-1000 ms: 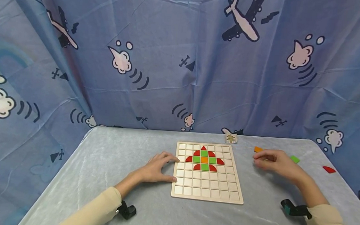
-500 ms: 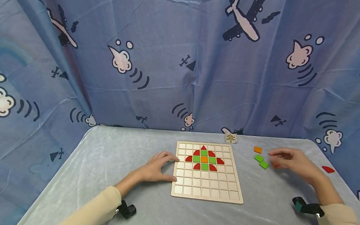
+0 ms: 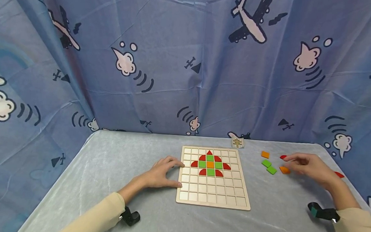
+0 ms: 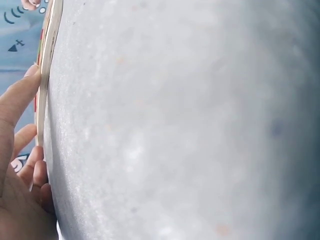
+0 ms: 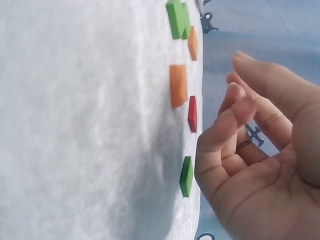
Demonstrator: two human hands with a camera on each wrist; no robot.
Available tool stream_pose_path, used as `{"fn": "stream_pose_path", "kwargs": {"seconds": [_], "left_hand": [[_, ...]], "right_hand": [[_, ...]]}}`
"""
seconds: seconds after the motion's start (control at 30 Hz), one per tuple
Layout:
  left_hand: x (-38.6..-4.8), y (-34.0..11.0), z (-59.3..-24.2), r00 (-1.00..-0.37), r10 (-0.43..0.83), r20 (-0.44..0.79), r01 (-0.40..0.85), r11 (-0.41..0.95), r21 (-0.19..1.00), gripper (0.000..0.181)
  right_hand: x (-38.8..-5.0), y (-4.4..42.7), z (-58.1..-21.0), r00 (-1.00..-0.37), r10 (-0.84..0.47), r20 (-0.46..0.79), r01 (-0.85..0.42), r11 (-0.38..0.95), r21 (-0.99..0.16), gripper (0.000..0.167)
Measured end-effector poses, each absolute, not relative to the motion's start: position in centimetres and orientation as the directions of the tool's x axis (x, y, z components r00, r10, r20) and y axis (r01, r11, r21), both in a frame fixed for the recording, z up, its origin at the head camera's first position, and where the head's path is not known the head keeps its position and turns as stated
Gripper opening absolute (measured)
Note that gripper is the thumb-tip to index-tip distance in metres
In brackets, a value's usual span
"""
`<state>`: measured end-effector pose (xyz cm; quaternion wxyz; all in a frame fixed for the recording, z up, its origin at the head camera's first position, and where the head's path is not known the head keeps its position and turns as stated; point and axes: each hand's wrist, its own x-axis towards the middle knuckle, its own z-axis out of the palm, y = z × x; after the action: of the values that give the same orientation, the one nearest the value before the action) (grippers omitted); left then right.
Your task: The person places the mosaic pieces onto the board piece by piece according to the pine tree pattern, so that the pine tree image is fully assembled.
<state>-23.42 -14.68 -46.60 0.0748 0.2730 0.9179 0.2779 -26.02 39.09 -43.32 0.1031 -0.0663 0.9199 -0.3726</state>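
My left hand rests at the left edge of a wooden grid board, thumb and forefinger touching its rim. In the left wrist view the fingers lie along that edge. Red, green and orange tiles form a pattern around an orange square on the board's upper half. My right hand hovers over loose tiles, fingers loosely bent. Nothing lies between thumb and fingers in the right wrist view. Closest to its fingertips are a red tile and an orange tile. The hand hides a green tile in the head view.
Two green tiles and another orange tile lie between board and right hand. A second red tile is partly behind the right wrist. A small patterned card lies at the table's back edge, before a blue curtain.
My right hand has moved to the right across the loose tiles, uncovering the two green tiles, then an orange and a red one. The left hand and board stay where they were.
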Motion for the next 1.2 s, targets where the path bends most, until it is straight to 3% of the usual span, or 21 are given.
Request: {"fn": "stream_pose_path", "kwargs": {"seconds": [0.4,0.67,1.2], "left_hand": [[-23.4,-14.7,-46.7,-0.841,0.541,0.017,0.459,0.696,0.552,0.069],[-23.4,-14.7,-46.6,-0.838,0.545,0.017,0.463,0.694,0.551,0.068],[-23.4,-14.7,-46.6,-0.839,0.545,0.016,0.461,0.694,0.553,0.069]], "right_hand": [[-26.5,40.1,-44.6,-0.952,-0.233,-0.197,-0.035,0.726,-0.687,0.049],[-26.7,39.7,-44.6,-0.944,-0.282,-0.173,-0.097,0.734,-0.672,0.045],[-27.0,39.3,-44.9,-0.960,-0.253,-0.122,-0.119,0.758,-0.641,0.031]]}}
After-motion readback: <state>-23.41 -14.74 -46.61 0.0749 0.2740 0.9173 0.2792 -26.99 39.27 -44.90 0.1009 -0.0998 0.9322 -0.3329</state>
